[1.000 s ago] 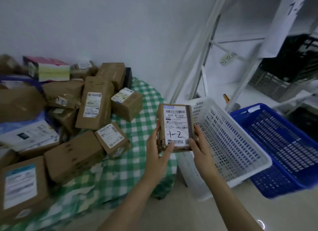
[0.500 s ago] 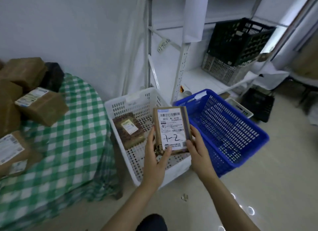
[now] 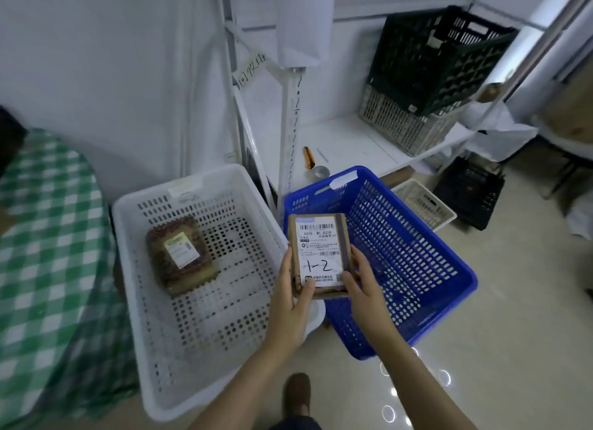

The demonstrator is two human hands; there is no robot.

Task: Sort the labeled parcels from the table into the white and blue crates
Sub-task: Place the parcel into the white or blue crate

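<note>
Head view: left hand (image 3: 288,304) and right hand (image 3: 365,288), each grip clamped on brown cardboard parcel marked 1-2 (image 3: 317,256), held where white perforated plastic crate (image 3: 205,349) meets blue perforated plastic crate (image 3: 417,253). White holds one bubble-wrapped parcel (image 3: 181,253); I judge sorting barely begun.

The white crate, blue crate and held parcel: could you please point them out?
white crate (image 3: 144,194), head view, far rim.
blue crate (image 3: 444,257), head view, right rim.
held parcel (image 3: 321,250), head view, printed label.
</note>
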